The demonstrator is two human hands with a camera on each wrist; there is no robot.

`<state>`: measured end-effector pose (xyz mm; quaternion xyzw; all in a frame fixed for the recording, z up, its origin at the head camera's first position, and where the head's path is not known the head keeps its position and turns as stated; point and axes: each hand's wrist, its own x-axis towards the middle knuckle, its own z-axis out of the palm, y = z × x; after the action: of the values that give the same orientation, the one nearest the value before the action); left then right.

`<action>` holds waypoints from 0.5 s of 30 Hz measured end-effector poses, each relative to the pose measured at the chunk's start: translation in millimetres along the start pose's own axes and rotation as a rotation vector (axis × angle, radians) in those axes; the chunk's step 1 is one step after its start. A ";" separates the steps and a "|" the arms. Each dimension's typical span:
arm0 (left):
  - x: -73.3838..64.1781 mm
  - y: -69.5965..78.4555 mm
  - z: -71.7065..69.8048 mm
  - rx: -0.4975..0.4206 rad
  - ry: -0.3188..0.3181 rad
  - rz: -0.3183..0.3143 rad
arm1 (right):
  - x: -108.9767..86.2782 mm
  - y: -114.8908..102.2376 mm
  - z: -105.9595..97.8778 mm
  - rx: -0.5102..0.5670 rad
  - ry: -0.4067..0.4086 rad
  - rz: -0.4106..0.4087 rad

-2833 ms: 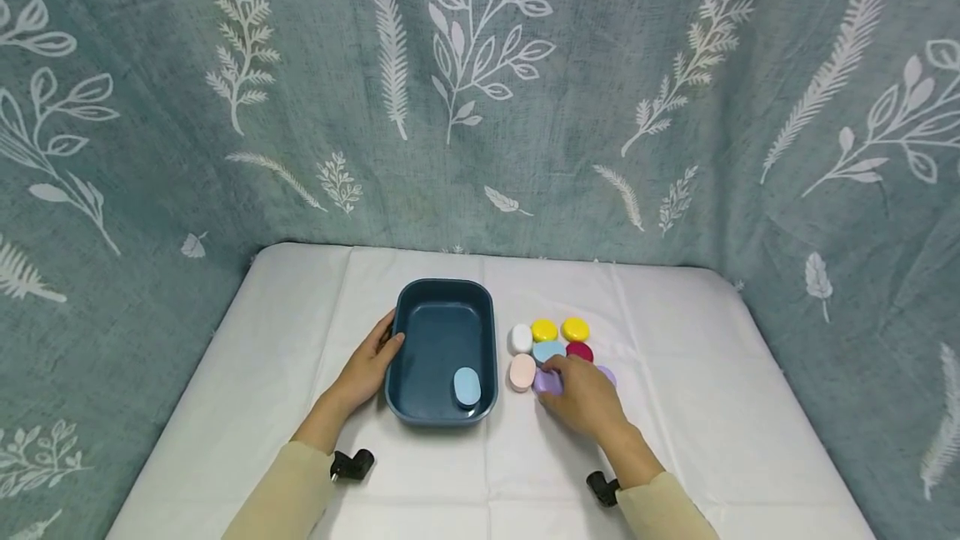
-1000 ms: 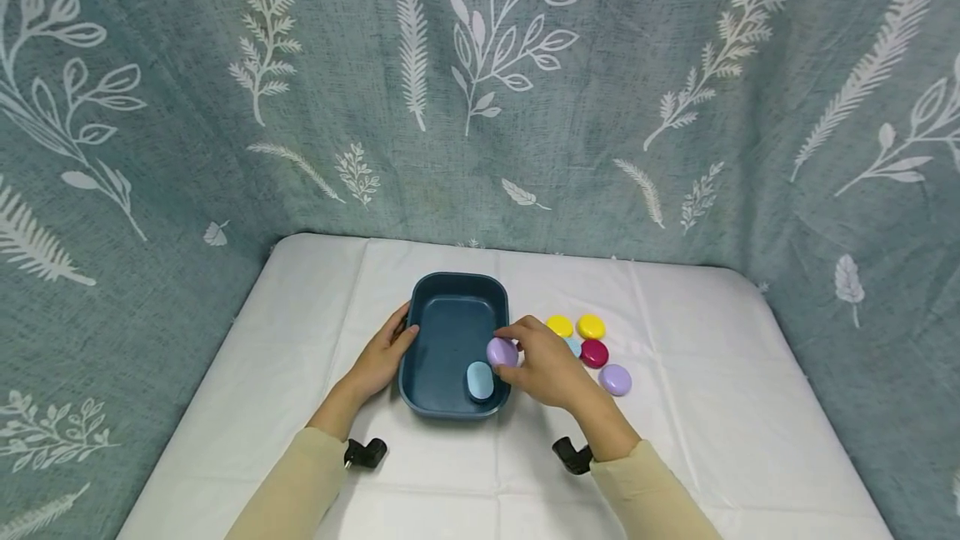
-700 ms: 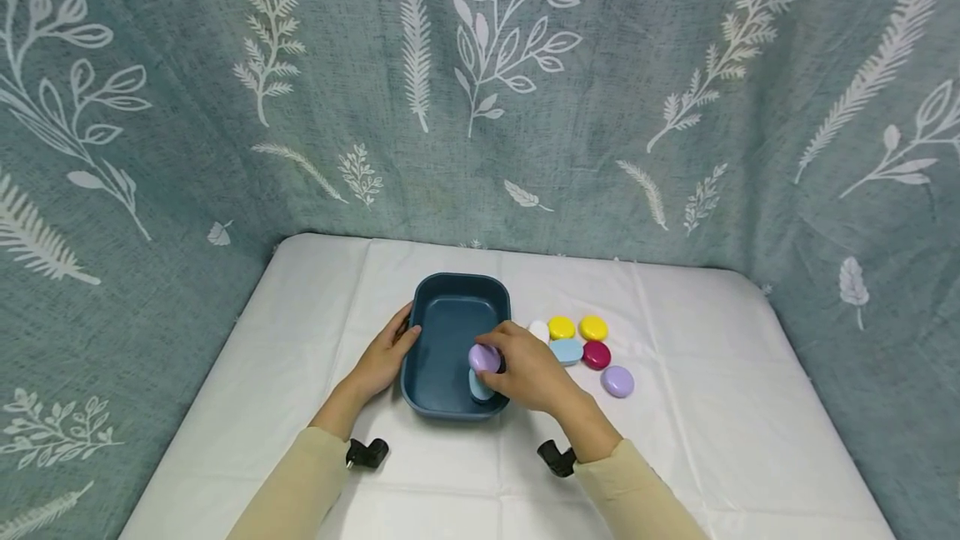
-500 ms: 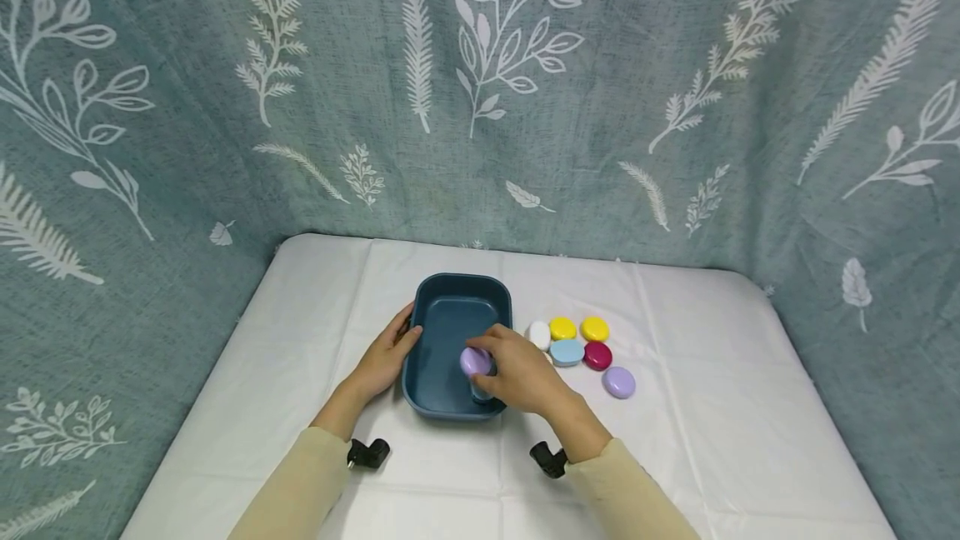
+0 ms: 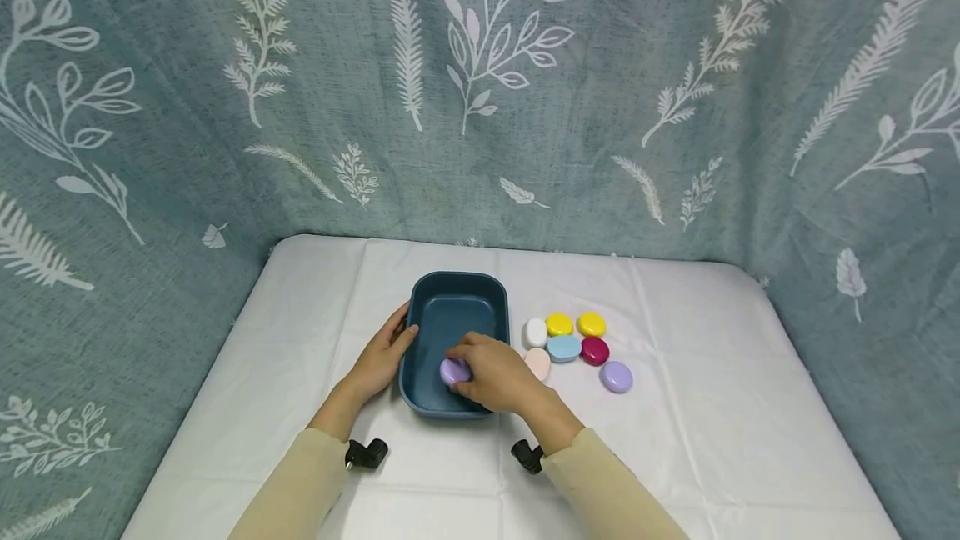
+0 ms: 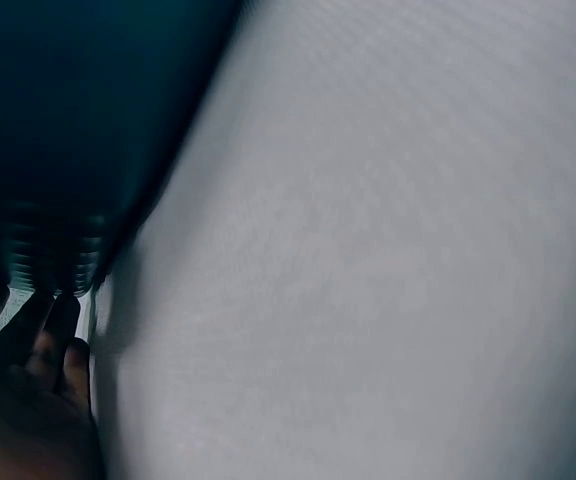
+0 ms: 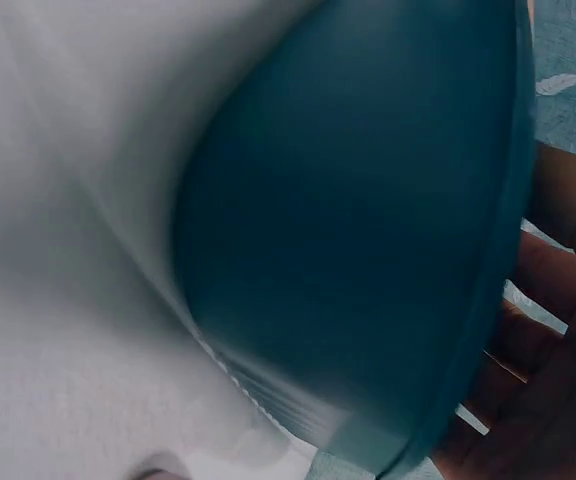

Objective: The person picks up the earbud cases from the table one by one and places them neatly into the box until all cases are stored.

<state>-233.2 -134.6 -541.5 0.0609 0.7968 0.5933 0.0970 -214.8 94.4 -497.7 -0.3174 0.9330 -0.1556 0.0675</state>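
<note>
My right hand point(image 5: 495, 373) pinches a smooth, rounded purple piece point(image 5: 453, 372) between thumb and fingers, low inside a dark blue rectangular container point(image 5: 459, 282). Whether the piece touches the bottom I cannot tell. The left hand point(image 5: 381, 357) grips the container's left side, thumb at the rim and fingers outside. In the left wrist view, that hand's fingertips point(image 6: 63, 310) meet the container's outer wall point(image 6: 68, 120). The right wrist view has the wall point(image 7: 348, 220) in front of my right fingers point(image 7: 543, 265); the purple piece is hidden there. My right hand covers the light blue piece in the container.
Right of the container lie a white piece point(image 5: 536, 332), two yellow pieces point(image 5: 559, 324), a light blue piece point(image 5: 564, 348), a dark red piece point(image 5: 595, 350), a pale pink piece point(image 5: 537, 363) and another purple piece point(image 5: 617, 377). White cloth point(image 5: 690, 423) covers the table.
My right hand has carried the purple piece from the group on the table leftward over the rim and down into the container, past the light blue piece. The left hand keeps its hold.
</note>
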 end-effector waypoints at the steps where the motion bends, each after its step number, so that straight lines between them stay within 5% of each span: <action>1: 0.1 -0.5 0.0 -0.002 0.001 0.000 | 1.1 -0.4 0.9 -0.007 -0.005 -0.003; 15: 0.4 -1.0 0.0 0.005 0.009 0.006 | 8.5 -1.7 10.7 -0.053 -0.062 -0.018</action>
<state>-233.6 -134.8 -542.5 0.0610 0.7986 0.5918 0.0916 -218.2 85.3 -507.4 -0.3321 0.9314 -0.1217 0.0866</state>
